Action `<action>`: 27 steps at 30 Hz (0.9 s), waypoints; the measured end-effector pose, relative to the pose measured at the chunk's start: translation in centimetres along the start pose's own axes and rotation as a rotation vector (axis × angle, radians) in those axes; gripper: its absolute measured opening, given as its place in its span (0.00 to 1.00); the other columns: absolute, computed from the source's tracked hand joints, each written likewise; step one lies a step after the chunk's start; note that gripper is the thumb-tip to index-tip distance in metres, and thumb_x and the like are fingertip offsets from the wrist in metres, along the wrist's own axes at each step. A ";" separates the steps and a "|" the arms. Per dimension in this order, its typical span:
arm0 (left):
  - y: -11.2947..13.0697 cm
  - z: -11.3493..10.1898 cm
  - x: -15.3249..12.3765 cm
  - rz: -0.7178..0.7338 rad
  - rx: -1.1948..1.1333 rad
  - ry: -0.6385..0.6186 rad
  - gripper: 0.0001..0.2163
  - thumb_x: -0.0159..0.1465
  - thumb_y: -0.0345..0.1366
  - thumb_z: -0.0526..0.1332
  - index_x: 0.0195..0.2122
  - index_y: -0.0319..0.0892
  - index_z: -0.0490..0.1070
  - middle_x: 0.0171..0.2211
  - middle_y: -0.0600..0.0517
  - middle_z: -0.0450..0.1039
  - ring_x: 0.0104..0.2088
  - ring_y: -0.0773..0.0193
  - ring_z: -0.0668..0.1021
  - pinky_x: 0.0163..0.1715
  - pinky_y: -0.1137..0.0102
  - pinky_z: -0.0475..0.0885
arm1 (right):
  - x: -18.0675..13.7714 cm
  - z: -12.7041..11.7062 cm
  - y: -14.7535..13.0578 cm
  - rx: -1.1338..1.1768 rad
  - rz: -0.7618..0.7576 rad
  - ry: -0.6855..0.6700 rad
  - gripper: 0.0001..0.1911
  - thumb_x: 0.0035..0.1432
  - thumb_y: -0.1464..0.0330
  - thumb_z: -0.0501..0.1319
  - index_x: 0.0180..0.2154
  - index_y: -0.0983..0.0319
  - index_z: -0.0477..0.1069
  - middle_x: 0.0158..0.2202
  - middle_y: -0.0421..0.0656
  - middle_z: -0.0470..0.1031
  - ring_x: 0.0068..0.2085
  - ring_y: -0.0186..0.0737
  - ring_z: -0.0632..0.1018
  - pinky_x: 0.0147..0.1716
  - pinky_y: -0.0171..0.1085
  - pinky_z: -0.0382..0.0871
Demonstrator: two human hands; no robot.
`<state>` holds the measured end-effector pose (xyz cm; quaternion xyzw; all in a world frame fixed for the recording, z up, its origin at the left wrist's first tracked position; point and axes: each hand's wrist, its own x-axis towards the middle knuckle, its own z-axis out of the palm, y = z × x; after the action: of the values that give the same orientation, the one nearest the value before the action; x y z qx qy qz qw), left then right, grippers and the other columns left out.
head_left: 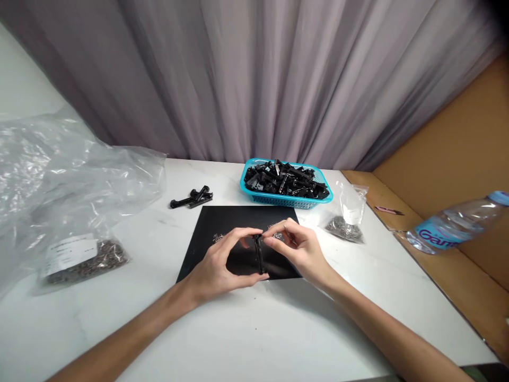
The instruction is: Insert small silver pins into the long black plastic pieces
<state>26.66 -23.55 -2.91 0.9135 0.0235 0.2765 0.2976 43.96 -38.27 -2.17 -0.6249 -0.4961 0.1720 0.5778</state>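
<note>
My left hand [217,265] grips a narrow black plastic part [260,254] between thumb and fingers, holding it upright over a black mat [210,233]. My right hand [298,246] pinches at the top of that same part with thumb and forefinger; I cannot tell whether a small piece sits in the pinch. Small silvery pieces [218,238] lie scattered on the mat behind my hands.
A turquoise basket [278,198] full of black parts stands behind the mat. A few assembled black parts [192,198] lie to its left. Plastic bags of small metal pieces lie at left [85,262] and right [344,227]. A water bottle [453,225] rests on cardboard at the right.
</note>
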 end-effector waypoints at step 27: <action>-0.1 0.4 -0.1 -0.054 0.029 -0.023 0.34 0.57 0.44 0.75 0.61 0.50 0.63 0.51 0.51 0.75 0.44 0.59 0.80 0.49 0.63 0.74 | 0.0 -0.1 0.6 -0.064 -0.045 -0.063 0.06 0.67 0.62 0.64 0.38 0.58 0.76 0.33 0.38 0.76 0.29 0.34 0.66 0.30 0.36 0.59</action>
<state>26.79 -23.64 -3.27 0.9198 0.0486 0.2576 0.2919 44.31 -38.23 -2.61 -0.6258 -0.5332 0.1625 0.5455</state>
